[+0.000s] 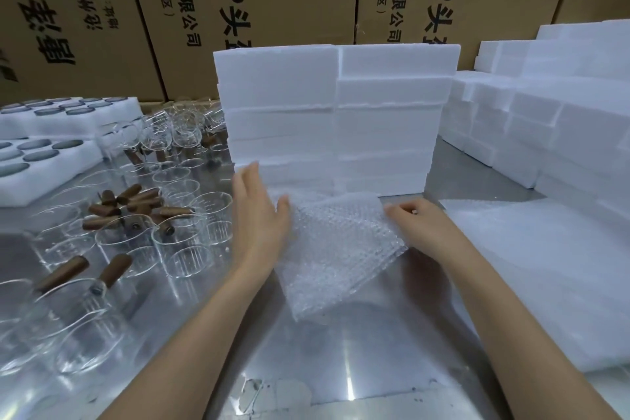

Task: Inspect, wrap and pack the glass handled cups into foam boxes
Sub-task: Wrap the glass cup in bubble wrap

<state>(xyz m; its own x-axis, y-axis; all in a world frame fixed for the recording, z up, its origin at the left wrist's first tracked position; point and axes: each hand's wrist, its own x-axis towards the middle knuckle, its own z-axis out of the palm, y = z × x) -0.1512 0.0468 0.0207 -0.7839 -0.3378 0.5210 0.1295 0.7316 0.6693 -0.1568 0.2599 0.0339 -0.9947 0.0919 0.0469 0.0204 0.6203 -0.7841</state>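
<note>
A sheet of bubble wrap [335,249] lies on the shiny metal table [341,351] in front of a stack of white foam boxes [334,112]. My left hand [260,215] rests flat on the wrap's left edge, fingers spread. At the sheet's upper right corner, my right hand [414,220] pinches the wrap with curled fingers. Whether a cup lies under the wrap cannot be seen. Many glass cups with brown wooden handles [136,215] stand crowded on the left of the table.
More foam boxes [545,119] are piled at the right, with a stack of bubble wrap sheets [545,266] in front of them. Foam trays holding round lids [44,153] sit at the far left. Cardboard cartons [272,3] form a wall behind.
</note>
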